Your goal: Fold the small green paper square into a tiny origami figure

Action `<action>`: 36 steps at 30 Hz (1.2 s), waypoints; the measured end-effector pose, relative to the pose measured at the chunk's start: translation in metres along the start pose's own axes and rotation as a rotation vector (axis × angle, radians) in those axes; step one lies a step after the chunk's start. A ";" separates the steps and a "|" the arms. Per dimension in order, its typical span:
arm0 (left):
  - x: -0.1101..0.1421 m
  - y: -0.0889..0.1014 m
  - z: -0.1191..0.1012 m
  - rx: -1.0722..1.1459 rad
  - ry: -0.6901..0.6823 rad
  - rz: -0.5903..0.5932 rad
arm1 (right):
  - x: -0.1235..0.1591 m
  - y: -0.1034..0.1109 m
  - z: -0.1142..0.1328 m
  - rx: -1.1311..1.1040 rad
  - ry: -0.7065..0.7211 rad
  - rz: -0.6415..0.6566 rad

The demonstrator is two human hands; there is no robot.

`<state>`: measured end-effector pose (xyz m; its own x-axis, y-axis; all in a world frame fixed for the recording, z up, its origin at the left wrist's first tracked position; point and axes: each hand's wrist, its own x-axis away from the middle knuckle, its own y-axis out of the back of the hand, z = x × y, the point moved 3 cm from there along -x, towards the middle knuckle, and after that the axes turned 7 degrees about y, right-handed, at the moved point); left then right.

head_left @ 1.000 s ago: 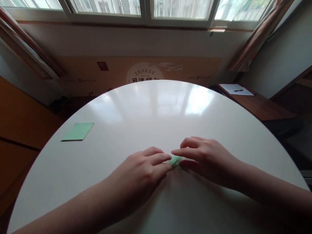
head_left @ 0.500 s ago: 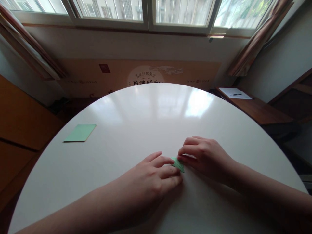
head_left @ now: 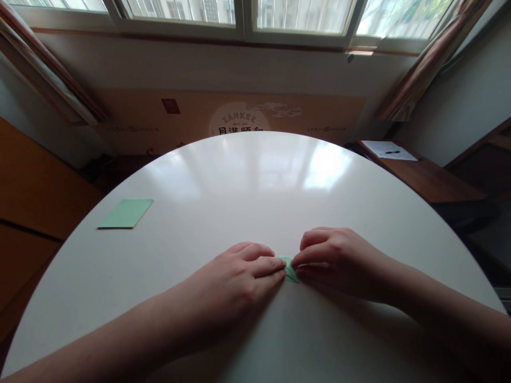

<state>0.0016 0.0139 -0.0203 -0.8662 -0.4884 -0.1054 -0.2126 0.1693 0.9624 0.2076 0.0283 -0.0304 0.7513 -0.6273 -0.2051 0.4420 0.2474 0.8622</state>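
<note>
A small piece of folded green paper (head_left: 290, 272) lies on the white round table (head_left: 223, 213), between my two hands. Slanting crease lines or folded edges cross its visible part. My left hand (head_left: 249, 274) presses its fingertips on the paper's left side, fingers close together, and covers part of it. From the right, my right hand (head_left: 329, 252) pinches the paper's right edge between thumb and fingers. Parts of the paper under the fingers are hidden.
A flat stack of square green paper (head_left: 126, 214) lies at the table's left. Beyond the right rim, a brown wooden desk (head_left: 443, 183) holds a white sheet (head_left: 385, 149) with a dark pen (head_left: 392, 152). An orange-brown cabinet (head_left: 27, 197) stands at the left.
My left hand has drawn back slightly to the left, and its fingers have come together. My right hand stays at the paper's right edge. The view has shifted a little.
</note>
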 end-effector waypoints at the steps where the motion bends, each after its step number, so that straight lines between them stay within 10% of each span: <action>1: 0.000 0.000 0.000 0.001 -0.003 0.010 | 0.000 0.000 0.000 -0.005 -0.006 -0.001; 36: 0.004 -0.021 -0.026 -0.201 0.098 0.016 | -0.001 -0.008 0.010 -0.071 -0.198 -0.086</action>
<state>0.0144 -0.0141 -0.0340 -0.8183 -0.5700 -0.0746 -0.0964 0.0080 0.9953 0.1990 0.0196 -0.0323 0.6015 -0.7792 -0.1759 0.5389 0.2332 0.8095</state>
